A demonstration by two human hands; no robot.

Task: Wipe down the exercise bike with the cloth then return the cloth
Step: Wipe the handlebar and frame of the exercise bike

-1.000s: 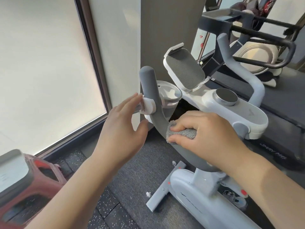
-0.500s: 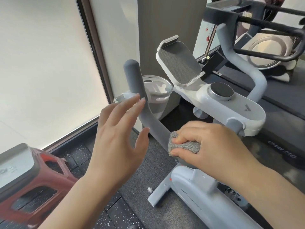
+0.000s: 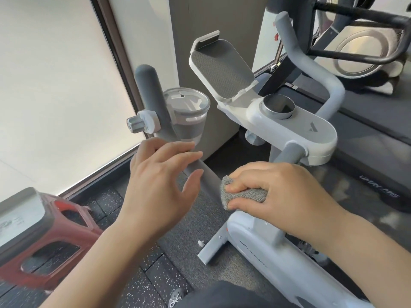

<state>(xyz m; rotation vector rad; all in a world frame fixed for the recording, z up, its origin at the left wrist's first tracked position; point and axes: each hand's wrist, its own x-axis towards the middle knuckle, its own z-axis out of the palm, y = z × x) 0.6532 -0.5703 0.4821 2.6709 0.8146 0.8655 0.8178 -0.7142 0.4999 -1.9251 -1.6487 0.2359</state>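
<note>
The right hand (image 3: 282, 196) gripped the grey cloth (image 3: 242, 193) — fingers curled over it, pressing it against the grey handlebar (image 3: 155, 103) of the white exercise bike (image 3: 295, 127). The left hand (image 3: 160, 185) hovered just beside that bar, fingers spread and holding nothing. A clear cup holder (image 3: 189, 116) sat behind the bar — a red stool (image 3: 51, 236) stood on the floor at left.

Head view, looking forward and down from close range

A single wide-angle camera on the person's head faces down over the exercise bike (image 3: 295, 127) handlebars, near enough that both forearms enter from the bottom edge; the floor (image 3: 106, 203) lies below and a window (image 3: 55, 85) fills the left side.
</note>
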